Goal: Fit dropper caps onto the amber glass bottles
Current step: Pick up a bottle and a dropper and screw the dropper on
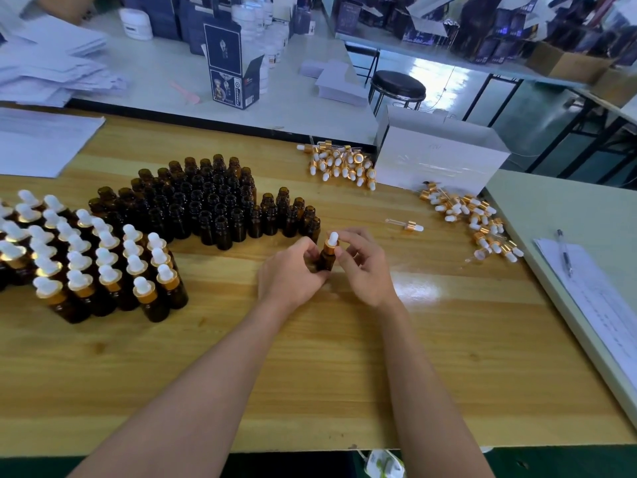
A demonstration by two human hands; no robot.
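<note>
An amber glass bottle (326, 259) stands on the wooden table (310, 357) between my hands. My left hand (293, 274) grips its body. My right hand (365, 267) pinches the gold collar of the dropper cap (332, 240) with a white bulb that sits on the bottle's neck. Several open amber bottles (213, 201) stand in a cluster behind. Several capped bottles (86, 257) stand at the left. Loose dropper caps lie in a far pile (339, 165) and a right pile (472, 219). A single dropper (406, 225) lies apart between them.
A white box (437, 157) stands at the table's back right edge. White paper sheets (38, 139) lie at the back left. On the adjoining grey table at the right rest a pen (564, 251) and a form (599, 305). A black stool (398, 86) stands beyond.
</note>
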